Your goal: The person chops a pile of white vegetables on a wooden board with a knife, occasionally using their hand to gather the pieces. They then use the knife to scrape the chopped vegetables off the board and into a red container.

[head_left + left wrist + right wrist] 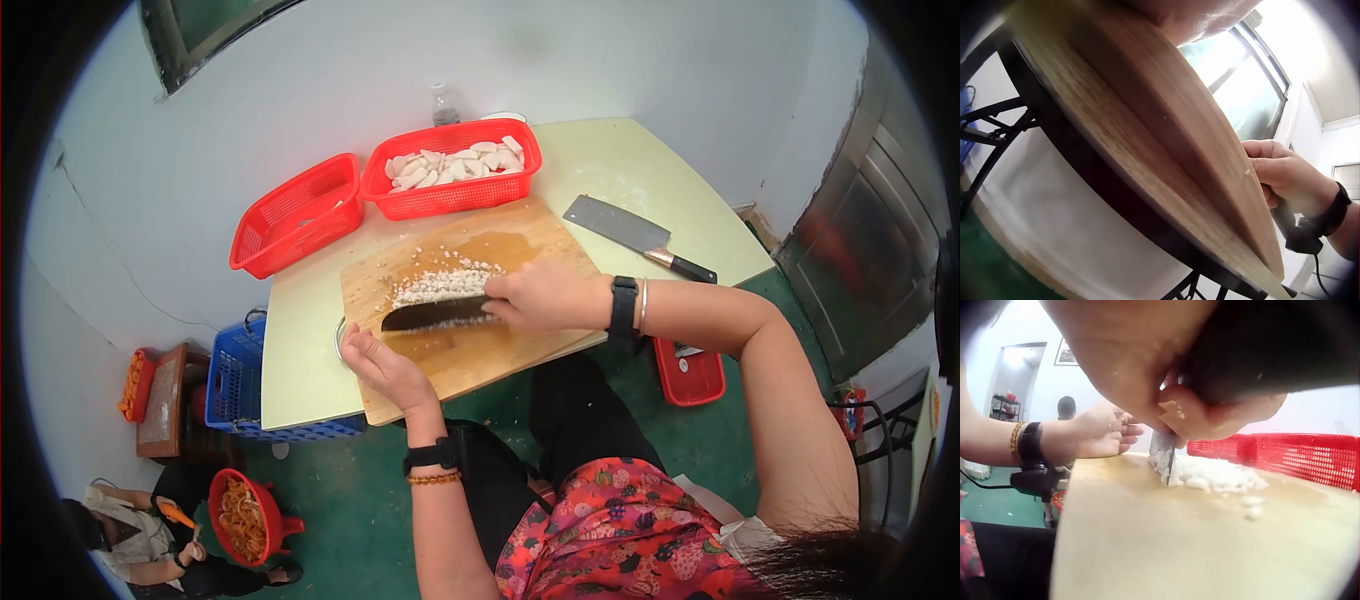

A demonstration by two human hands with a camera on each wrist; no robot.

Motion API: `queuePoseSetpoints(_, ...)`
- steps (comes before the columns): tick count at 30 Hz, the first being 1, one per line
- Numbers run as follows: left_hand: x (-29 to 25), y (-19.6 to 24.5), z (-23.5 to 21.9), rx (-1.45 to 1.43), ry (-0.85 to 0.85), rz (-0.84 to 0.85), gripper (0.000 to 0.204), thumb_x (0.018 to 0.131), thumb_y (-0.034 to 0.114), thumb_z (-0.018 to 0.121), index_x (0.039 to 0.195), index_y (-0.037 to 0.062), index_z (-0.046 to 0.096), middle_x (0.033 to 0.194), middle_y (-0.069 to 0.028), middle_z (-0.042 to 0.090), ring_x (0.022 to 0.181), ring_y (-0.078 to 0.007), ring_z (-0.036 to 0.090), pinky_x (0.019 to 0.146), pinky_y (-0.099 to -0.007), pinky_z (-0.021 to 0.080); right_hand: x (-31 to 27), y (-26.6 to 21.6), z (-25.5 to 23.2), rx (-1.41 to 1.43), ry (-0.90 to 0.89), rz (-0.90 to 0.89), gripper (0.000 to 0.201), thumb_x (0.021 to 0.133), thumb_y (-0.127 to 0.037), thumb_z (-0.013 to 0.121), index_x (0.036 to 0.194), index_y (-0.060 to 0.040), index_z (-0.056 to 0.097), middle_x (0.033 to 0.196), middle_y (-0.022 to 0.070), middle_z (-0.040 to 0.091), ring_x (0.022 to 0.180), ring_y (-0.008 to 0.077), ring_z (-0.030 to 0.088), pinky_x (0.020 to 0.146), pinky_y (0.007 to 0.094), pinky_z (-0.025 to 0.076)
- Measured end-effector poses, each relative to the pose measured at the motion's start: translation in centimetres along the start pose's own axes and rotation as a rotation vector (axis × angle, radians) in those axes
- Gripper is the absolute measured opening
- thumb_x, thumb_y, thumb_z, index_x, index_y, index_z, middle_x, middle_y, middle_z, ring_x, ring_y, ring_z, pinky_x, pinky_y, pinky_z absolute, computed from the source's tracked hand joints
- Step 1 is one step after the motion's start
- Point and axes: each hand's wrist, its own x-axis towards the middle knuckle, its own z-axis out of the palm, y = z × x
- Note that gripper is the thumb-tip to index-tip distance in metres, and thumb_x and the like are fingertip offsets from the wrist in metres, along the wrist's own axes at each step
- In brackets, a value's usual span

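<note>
The right hand [548, 294] grips a dark-bladed knife [430, 315], its blade standing on edge on a wooden cutting board [500, 360]. Finely chopped white pieces [445, 287] lie along the blade's far side; in the right wrist view white bits [1163, 456] cling to the blade [1171, 470]. At the board's left edge the left hand [388, 370] rests with its palm turned up and its fingers loosely bent, holding nothing. From the left wrist the board's thick edge [1166, 119] fills the view, with the right hand [1288, 175] beyond it.
A cleaver [620, 225] lies right of the board. Behind stand a red basket [455, 202] of white slices and another red basket [300, 240]. A blue crate [236, 375] is beside the table [310, 390]. At lower left a person [140, 540] sits near a red bowl [275, 520].
</note>
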Motion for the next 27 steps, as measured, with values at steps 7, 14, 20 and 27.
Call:
queuePoseSetpoints(7, 0.2, -0.2, 0.1, 0.039, -0.017, 0.019, 0.046, 0.107, 0.035, 0.031, 0.116, -0.0074, 0.048, 0.117, -0.0203, 0.051, 0.111, -0.0314, 0.049, 0.099, -0.0401, 0.037, 3.0, 1.8, -1.0, -0.014, 0.091, 0.042, 0.027, 0.09, -0.029, 0.059, 0.081, -0.0045, 0.066, 0.068, 0.0192, 0.064, 0.063, 0.0376, 0.063, 0.06, 0.0466, 0.05)
queuePoseSetpoints(14, 0.1, 0.2, 0.2, 0.013, -0.024, -0.014, 0.046, 0.107, 0.035, 0.032, 0.114, -0.0076, 0.049, 0.115, -0.0203, 0.052, 0.109, -0.0321, 0.049, 0.099, -0.0402, 0.038, 3.8, 2.1, -0.6, -0.003, 0.048, 0.108, 0.03, 0.091, -0.031, 0.057, 0.082, -0.0043, 0.067, 0.07, 0.0179, 0.065, 0.066, 0.0376, 0.064, 0.065, 0.0466, 0.051)
queuePoseSetpoints(20, 0.2, -0.3, 0.2, 0.052, -0.026, 0.01, 0.046, 0.107, 0.034, 0.032, 0.116, -0.0078, 0.049, 0.114, -0.0201, 0.053, 0.109, -0.0312, 0.049, 0.098, -0.0395, 0.038, 3.7, 1.8, -0.5, -0.007, 0.006, 0.102, 0.03, 0.091, -0.031, 0.057, 0.083, -0.0043, 0.067, 0.072, 0.018, 0.066, 0.067, 0.0375, 0.064, 0.064, 0.0469, 0.051)
queuePoseSetpoints(27, 0.0, 0.4, 0.2, 0.041, -0.033, -0.001, 0.047, 0.107, 0.035, 0.032, 0.115, -0.0086, 0.049, 0.114, -0.0208, 0.053, 0.109, -0.0315, 0.049, 0.098, -0.0398, 0.038, 4.0, 1.6, -0.2, -0.08, -0.011, 0.095, 0.028, 0.091, -0.03, 0.057, 0.086, -0.0046, 0.067, 0.073, 0.0185, 0.066, 0.07, 0.0372, 0.064, 0.067, 0.0469, 0.051)
